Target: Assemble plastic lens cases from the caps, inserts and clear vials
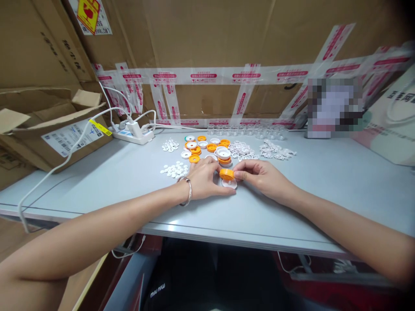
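My right hand [264, 177] pinches an orange round plastic cap [226, 174] at its right side, between thumb and fingers. Just below the cap is a white plastic disc [229, 184] with a small raised centre. My left hand [205, 178], with a bracelet at the wrist, curves around the left of both pieces. Its thumb lies along the disc's near edge and its index finger bends behind, close to the cap; the other fingertips are partly hidden. Directly behind stands a small stack of white and orange round caps [223, 153].
More orange and white caps [195, 150] lie behind my hands. Small white discs [177, 169], white pieces [170, 145], spoked white parts [241, 150] and clear cups [249, 130] are spread around. A power strip [138, 136], an open carton [55, 125] and a white bag [389, 121] stand farther out.
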`<state>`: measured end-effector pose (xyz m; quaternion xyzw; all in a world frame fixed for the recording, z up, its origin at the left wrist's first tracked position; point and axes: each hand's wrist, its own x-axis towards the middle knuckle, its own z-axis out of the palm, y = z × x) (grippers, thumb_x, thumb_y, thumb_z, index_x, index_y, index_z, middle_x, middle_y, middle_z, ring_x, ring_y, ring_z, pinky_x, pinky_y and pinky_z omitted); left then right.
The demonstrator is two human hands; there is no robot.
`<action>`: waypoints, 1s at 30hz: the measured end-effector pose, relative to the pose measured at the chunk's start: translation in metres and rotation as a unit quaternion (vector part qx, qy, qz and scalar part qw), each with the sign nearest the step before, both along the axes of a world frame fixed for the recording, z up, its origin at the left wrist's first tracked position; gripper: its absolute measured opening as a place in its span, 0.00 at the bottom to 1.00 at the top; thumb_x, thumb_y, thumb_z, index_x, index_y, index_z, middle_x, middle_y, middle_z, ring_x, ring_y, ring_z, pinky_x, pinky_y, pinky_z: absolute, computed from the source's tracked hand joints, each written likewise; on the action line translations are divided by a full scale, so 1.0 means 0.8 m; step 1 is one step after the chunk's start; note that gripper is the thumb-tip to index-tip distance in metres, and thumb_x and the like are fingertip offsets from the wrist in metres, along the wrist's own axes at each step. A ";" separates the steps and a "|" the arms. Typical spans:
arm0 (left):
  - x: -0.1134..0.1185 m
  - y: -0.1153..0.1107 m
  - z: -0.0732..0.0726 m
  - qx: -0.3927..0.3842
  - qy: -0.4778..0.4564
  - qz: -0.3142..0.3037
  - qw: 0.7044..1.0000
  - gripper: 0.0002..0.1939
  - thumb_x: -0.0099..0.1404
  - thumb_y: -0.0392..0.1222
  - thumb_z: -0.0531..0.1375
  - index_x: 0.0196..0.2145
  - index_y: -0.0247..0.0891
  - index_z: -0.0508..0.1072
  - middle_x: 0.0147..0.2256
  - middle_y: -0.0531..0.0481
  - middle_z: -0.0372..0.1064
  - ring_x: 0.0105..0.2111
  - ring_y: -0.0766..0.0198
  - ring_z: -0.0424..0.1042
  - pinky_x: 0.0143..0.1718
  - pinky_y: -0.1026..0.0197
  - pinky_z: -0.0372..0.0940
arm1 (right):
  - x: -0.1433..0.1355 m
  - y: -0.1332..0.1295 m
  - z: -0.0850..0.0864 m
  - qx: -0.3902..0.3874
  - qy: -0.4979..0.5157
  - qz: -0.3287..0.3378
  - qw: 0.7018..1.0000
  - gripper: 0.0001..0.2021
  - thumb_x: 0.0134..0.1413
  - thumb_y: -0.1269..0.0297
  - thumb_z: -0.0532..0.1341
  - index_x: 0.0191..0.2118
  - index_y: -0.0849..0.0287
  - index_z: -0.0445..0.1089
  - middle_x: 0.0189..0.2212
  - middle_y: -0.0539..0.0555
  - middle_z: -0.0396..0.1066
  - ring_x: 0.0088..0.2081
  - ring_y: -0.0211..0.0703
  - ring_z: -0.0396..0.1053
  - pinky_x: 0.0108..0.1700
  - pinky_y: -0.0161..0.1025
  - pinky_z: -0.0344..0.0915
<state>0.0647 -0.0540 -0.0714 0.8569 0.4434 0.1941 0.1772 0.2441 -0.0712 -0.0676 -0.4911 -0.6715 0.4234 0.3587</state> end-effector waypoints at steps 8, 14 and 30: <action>-0.008 0.006 0.005 -0.065 -0.032 -0.030 0.997 0.20 0.45 0.53 0.64 0.33 0.38 0.71 0.38 0.50 0.64 0.38 0.60 0.63 0.38 0.61 0.61 | 0.008 0.001 -0.002 0.037 -0.026 0.005 0.999 0.09 0.43 0.57 0.62 0.27 0.58 0.70 0.28 0.51 0.72 0.31 0.40 0.66 0.36 0.38 0.62; -0.009 0.006 0.008 -0.085 -0.037 -0.033 0.995 0.22 0.46 0.57 0.62 0.33 0.38 0.73 0.38 0.49 0.66 0.37 0.60 0.65 0.38 0.60 0.61 | 0.008 -0.001 0.000 0.049 -0.045 0.022 0.998 0.10 0.45 0.57 0.61 0.27 0.58 0.70 0.27 0.50 0.71 0.31 0.40 0.66 0.35 0.37 0.62; -0.010 0.006 0.006 -0.074 -0.072 -0.038 0.994 0.19 0.45 0.55 0.64 0.30 0.38 0.74 0.36 0.50 0.69 0.34 0.62 0.67 0.38 0.61 0.62 | 0.009 -0.003 0.002 0.124 -0.111 0.046 0.985 0.06 0.48 0.64 0.58 0.27 0.57 0.70 0.28 0.50 0.71 0.32 0.40 0.67 0.37 0.37 0.61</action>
